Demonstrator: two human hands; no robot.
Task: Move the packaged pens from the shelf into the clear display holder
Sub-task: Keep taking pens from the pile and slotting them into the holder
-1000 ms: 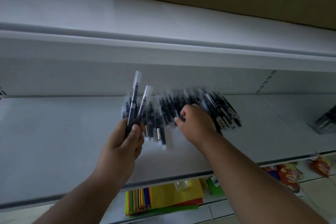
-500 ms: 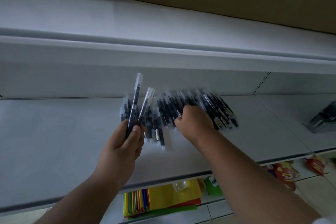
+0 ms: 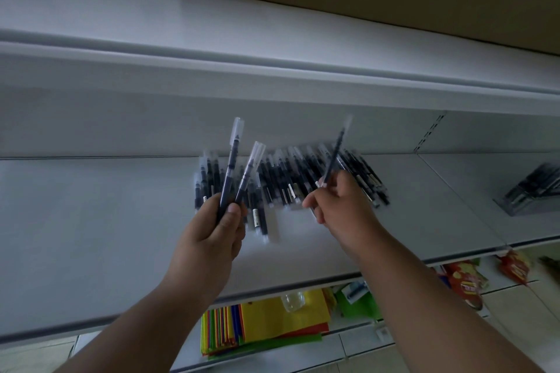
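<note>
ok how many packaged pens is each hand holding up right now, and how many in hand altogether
Left hand: 2 packaged pens
Right hand: 1 packaged pen
Total in hand: 3
The pile of pens on the shelf is too blurred and overlapped to count.

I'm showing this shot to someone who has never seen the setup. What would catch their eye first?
Probably the two hands mid-frame: the left hand grips two packaged pens fanned upward, the right hand pinches a single pen. Behind them a pile of packaged pens sprawls across the white shelf; bright coloured paper glows underneath.
</note>
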